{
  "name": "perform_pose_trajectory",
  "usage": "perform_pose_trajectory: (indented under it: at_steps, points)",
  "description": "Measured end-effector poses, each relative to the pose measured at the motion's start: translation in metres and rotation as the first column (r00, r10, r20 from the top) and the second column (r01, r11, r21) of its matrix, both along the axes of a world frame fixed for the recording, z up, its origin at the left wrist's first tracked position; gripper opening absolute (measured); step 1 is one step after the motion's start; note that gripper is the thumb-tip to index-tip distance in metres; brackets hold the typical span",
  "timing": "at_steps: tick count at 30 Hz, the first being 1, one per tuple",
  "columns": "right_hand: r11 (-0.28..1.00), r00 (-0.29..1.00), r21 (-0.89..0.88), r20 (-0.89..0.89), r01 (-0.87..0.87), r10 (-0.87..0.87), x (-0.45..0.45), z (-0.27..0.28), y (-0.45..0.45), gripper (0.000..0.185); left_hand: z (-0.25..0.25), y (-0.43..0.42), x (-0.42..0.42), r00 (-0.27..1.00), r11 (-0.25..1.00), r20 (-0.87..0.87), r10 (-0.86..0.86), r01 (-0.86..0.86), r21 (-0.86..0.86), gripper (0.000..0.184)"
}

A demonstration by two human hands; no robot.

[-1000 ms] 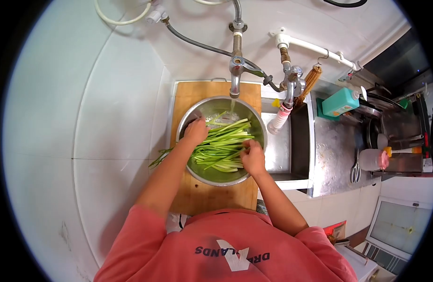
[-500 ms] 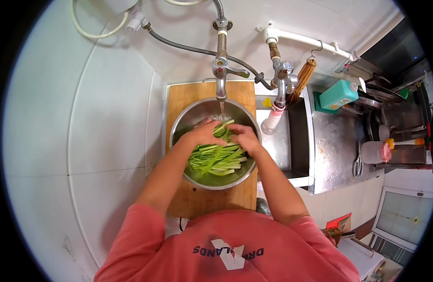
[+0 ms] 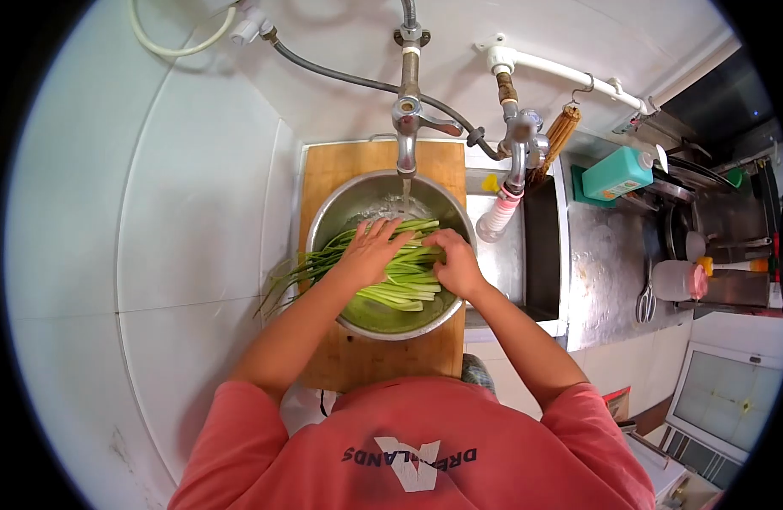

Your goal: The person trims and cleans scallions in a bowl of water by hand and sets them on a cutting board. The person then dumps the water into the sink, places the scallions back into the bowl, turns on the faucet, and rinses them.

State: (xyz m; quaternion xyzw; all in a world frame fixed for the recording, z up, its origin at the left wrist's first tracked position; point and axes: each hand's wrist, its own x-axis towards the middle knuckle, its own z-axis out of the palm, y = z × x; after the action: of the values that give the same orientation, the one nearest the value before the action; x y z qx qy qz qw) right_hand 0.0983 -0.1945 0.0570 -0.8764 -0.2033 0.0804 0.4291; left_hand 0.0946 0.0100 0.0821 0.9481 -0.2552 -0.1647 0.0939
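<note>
Long green stalks [image 3: 408, 274] lie across a steel bowl [image 3: 370, 330], their thin leafy ends hanging over its left rim. My left hand [image 3: 373, 251] rests on top of the stalks with its fingers spread. At the right end of the bundle, my right hand [image 3: 452, 260] has its fingers curled on the stalk ends. Water runs from the faucet [image 3: 407, 140] into the back of the bowl. A wooden board [image 3: 332, 361] is under the bowl.
To the right is a sink [image 3: 503, 276] with a second faucet [image 3: 517, 157] and its pink-white nozzle. Farther right, a steel counter [image 3: 602, 263] holds a teal bottle [image 3: 616, 174], scissors [image 3: 645, 303] and a lidded jar [image 3: 676, 280]. A tiled wall stands left.
Both hands were close together over the stalks half a second ago; now they are farther apart. The leafy ends again stick out over the left rim.
</note>
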Motion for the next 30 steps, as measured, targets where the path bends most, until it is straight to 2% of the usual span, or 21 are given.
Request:
perform_pose_trajectory:
  at_steps: [1,3,4,6,7,8,10,11,13,16,20,26,28,29,30]
  points:
    - [1.000,1.000,0.002,-0.001,-0.003,0.003,-0.005,0.001,0.000,0.039,-0.002,0.002,-0.003,1.000,1.000,-0.001,0.003,-0.003,0.002,0.095]
    - [0.992,0.979,-0.058,0.161,-0.114,0.122,-0.013,0.002,0.001,0.034,-0.008,0.008,-0.014,0.989,0.999,0.149,0.021,-0.024,0.023,0.086]
    - [0.992,0.978,-0.056,0.166,-0.117,0.125,-0.016,-0.002,0.001,0.034,-0.010,0.011,-0.019,0.988,0.999,0.154,0.023,-0.027,0.025,0.086]
    - [0.960,0.951,-0.241,0.234,-0.143,0.200,-0.016,-0.010,0.003,0.030,-0.014,0.017,-0.029,0.994,0.991,0.023,0.111,-0.112,0.068,0.084]
    - [0.946,0.954,-0.283,0.205,-0.158,0.220,-0.016,-0.011,0.003,0.027,-0.014,0.021,-0.030,0.995,0.992,-0.016,0.102,-0.100,0.070,0.086]
    - [0.946,0.952,-0.284,0.211,-0.158,0.223,-0.015,-0.012,0.002,0.027,-0.016,0.021,-0.033,0.994,0.992,-0.009,0.104,-0.104,0.069,0.086]
    - [0.960,0.950,-0.242,0.241,-0.142,0.201,-0.017,-0.007,0.003,0.025,-0.012,0.019,-0.040,0.982,0.979,0.132,0.138,-0.155,0.129,0.088]
    - [0.959,0.948,-0.242,0.244,-0.145,0.205,-0.018,-0.005,0.004,0.025,-0.010,0.017,-0.042,0.981,0.979,0.135,0.142,-0.160,0.129,0.088]
    - [0.979,0.931,-0.192,0.338,-0.075,0.137,-0.022,-0.002,0.006,0.026,0.007,0.006,-0.047,0.977,0.976,0.024,0.212,-0.213,0.047,0.089]
    - [0.981,0.938,-0.190,0.333,-0.036,0.099,-0.022,-0.001,0.006,0.027,-0.003,0.002,-0.052,0.971,0.966,0.037,0.236,-0.238,0.102,0.094]
    - [0.987,0.947,-0.158,0.312,-0.030,0.079,-0.025,-0.003,0.007,0.026,-0.026,0.006,-0.056,0.970,0.971,0.108,0.217,-0.226,0.076,0.094]
    - [0.983,0.939,-0.180,0.342,0.022,0.042,-0.026,-0.011,0.008,0.026,-0.004,-0.009,-0.058,0.967,0.961,0.078,0.242,-0.249,0.118,0.086]
    - [0.989,0.940,-0.148,0.339,0.012,0.039,-0.027,-0.009,0.007,0.027,0.003,-0.019,-0.061,0.959,0.964,0.099,0.264,-0.264,-0.015,0.081]
    - [0.993,0.941,-0.116,0.336,-0.005,0.044,-0.028,-0.007,0.006,0.027,0.005,-0.024,-0.062,0.962,0.967,0.100,0.254,-0.254,-0.015,0.081]
    - [0.993,0.941,-0.117,0.337,0.007,0.033,-0.031,-0.006,0.004,0.027,0.006,-0.029,-0.063,0.958,0.960,0.111,0.263,-0.248,-0.132,0.078]
